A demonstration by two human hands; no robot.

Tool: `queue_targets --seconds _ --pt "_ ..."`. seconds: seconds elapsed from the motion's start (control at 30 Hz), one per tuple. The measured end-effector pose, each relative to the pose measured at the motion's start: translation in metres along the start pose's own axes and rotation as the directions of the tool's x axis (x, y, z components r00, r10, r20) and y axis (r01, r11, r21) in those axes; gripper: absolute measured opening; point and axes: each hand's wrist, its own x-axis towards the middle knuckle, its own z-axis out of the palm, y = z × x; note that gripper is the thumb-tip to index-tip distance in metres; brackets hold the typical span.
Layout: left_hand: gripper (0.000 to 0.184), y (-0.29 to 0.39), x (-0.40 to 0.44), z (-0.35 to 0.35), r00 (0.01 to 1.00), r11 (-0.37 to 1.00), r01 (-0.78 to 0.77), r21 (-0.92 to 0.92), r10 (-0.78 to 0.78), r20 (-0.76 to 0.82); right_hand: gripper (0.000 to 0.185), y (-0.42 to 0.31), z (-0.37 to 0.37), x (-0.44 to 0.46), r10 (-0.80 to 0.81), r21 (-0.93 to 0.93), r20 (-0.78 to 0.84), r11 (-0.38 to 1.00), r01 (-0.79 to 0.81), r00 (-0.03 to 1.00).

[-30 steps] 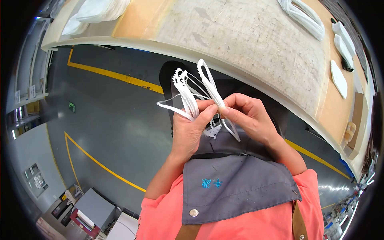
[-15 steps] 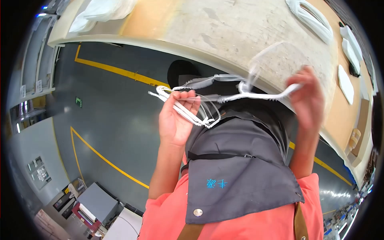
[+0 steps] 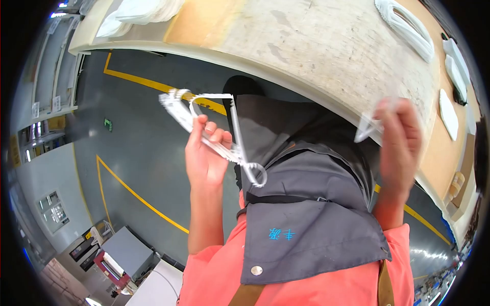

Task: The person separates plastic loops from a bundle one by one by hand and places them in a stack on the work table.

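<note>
My left hand (image 3: 206, 155) is closed round a bundle of thin white strips (image 3: 178, 112) with toothed edges. Some of them loop out above and below the fingers, and one hangs in a small curl by the apron. On the other side, near the table edge, my right hand (image 3: 400, 132) pinches a short white strip (image 3: 363, 128), whose end points left. Motion smears this hand and the upper part of what it holds. A clear span of apron separates the two hands.
A worktable (image 3: 316, 56) with a scuffed top runs across in front of me. White folded pieces (image 3: 148, 11) lie at its left, and a looped white bundle (image 3: 408, 30) at its right. Flat white pads (image 3: 449, 115) sit farther right. Yellow lines (image 3: 138, 79) mark the grey floor.
A white strip stretched between both hands before; now they are apart. My left hand has moved left with the bundle, while my right hand has shifted slightly down and right.
</note>
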Motion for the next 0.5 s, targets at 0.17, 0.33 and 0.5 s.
queue_targets --seconds 0.17,0.33,0.5 --pt "0.019 -0.003 -0.003 -0.007 0.986 0.982 -0.116 0.148 0.096 0.135 0.011 0.007 0.028 0.0 0.147 -0.011 0.248 0.989 -0.149 0.958" --pt "0.02 -0.016 -0.003 0.008 0.991 0.931 -0.13 0.34 0.124 0.04 0.012 0.03 0.039 0.006 0.313 0.039 0.341 0.938 -0.346 0.887" --pt "0.03 -0.05 -0.018 0.021 0.975 0.921 0.092 0.378 -0.16 0.152 0.016 0.057 0.057 0.001 0.374 0.072 0.403 0.897 -0.436 0.835"
